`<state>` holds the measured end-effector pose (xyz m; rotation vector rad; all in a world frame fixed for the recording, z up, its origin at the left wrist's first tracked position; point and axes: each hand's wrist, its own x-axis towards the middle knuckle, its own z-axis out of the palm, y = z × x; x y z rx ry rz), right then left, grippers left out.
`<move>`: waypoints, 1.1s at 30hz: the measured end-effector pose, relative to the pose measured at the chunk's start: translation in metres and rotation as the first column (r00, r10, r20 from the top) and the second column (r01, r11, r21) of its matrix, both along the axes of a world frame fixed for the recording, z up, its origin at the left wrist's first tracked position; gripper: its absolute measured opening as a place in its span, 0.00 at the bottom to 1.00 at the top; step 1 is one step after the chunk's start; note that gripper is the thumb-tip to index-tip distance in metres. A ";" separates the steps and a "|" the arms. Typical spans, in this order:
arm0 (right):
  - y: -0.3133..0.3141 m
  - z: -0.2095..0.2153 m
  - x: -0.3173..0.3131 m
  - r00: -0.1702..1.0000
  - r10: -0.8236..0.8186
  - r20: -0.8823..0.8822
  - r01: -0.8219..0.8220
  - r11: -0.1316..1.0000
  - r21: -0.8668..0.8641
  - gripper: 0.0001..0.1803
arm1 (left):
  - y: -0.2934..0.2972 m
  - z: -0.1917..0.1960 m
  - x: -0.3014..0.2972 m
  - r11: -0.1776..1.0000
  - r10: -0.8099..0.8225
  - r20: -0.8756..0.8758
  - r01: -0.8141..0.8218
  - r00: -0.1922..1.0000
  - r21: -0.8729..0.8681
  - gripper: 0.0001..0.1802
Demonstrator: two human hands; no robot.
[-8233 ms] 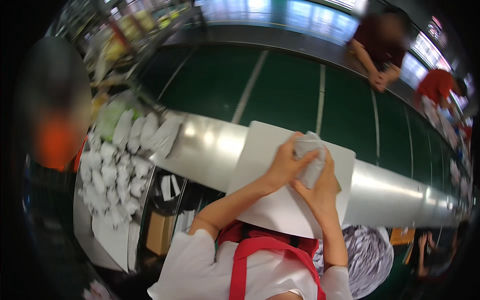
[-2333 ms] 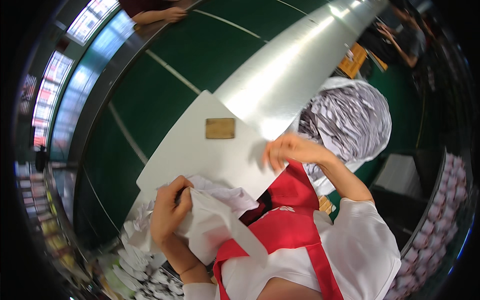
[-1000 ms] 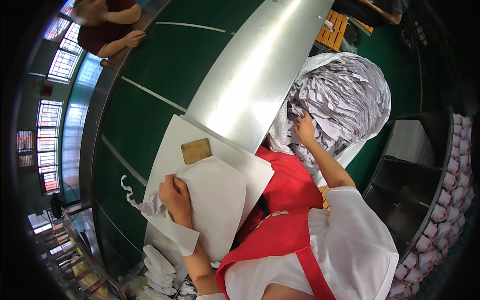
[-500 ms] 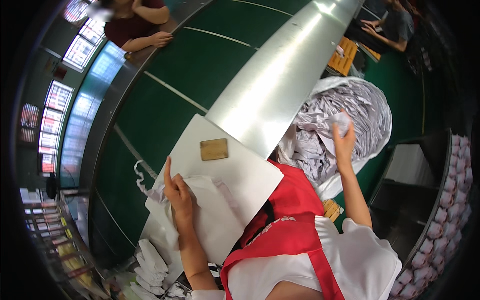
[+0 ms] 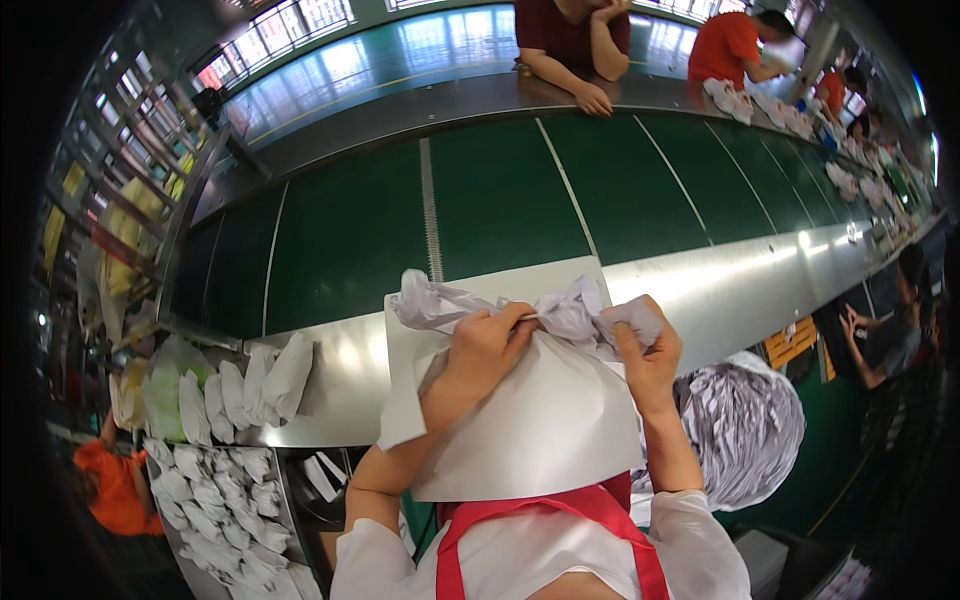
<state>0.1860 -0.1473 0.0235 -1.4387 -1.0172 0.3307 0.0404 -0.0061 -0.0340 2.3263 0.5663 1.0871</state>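
Both of my hands are closed on a strip of crumpled, pale lavender-white thin paper [image 5: 577, 308] above a white board. My left hand [image 5: 485, 350] pinches it near the middle, its fingertips pressed together. The paper's loose end bunches up to the left of that hand. At the other end, my right hand [image 5: 648, 358] grips the paper between thumb and fingers. A smooth white sheet [image 5: 530, 430] lies below and between my forearms, in front of the red apron. The near edge of the white board [image 5: 520, 275] is covered by it.
A green conveyor belt [image 5: 490, 200] runs across beyond a metal ledge [image 5: 700, 275]. White paper-wrapped bundles [image 5: 288, 378] stand at left, with several more on a tray [image 5: 285, 490]. A sack of crumpled paper [image 5: 740, 430] sits right. Co-workers [image 5: 575, 45] are across the belt.
My right hand has come from the paper sack to the board. My left hand, earlier with a finger stretched out, now pinches paper. The view has turned; the brown block no longer shows.
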 end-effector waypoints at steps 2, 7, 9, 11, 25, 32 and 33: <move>0.002 -0.002 0.017 0.995 0.033 -0.097 -0.024 0.996 0.084 0.11 | 0.010 -0.006 -0.012 0.997 0.074 0.055 -0.072 0.996 -0.034 0.04; 0.033 -0.007 0.041 0.947 0.303 0.107 -0.312 0.946 0.088 0.49 | 0.017 0.017 -0.024 0.691 -0.095 0.185 0.199 0.978 -0.695 0.08; 0.042 -0.008 0.038 0.909 0.417 0.009 -0.417 0.909 -0.014 0.58 | 0.017 0.019 -0.023 0.648 -0.152 0.179 0.235 0.972 -0.724 0.08; 0.047 -0.013 0.033 0.880 0.471 -0.061 -0.474 0.870 -0.137 0.55 | 0.016 0.013 -0.020 0.652 -0.173 0.185 0.253 0.967 -0.715 0.08; 0.059 -0.020 0.064 0.948 -0.010 -0.319 0.050 0.992 0.116 0.11 | 0.026 0.006 -0.029 0.961 0.129 0.113 -0.096 0.985 -0.258 0.09; 0.081 -0.011 0.039 0.966 0.254 -0.050 -0.259 0.954 -0.152 0.07 | 0.002 0.057 -0.009 0.931 -0.124 -0.088 0.147 0.988 0.335 0.10; 0.080 -0.008 0.031 0.924 0.367 -0.109 -0.383 0.891 -0.242 0.07 | 0.000 0.064 -0.002 0.908 -0.144 -0.018 0.139 0.989 0.396 0.11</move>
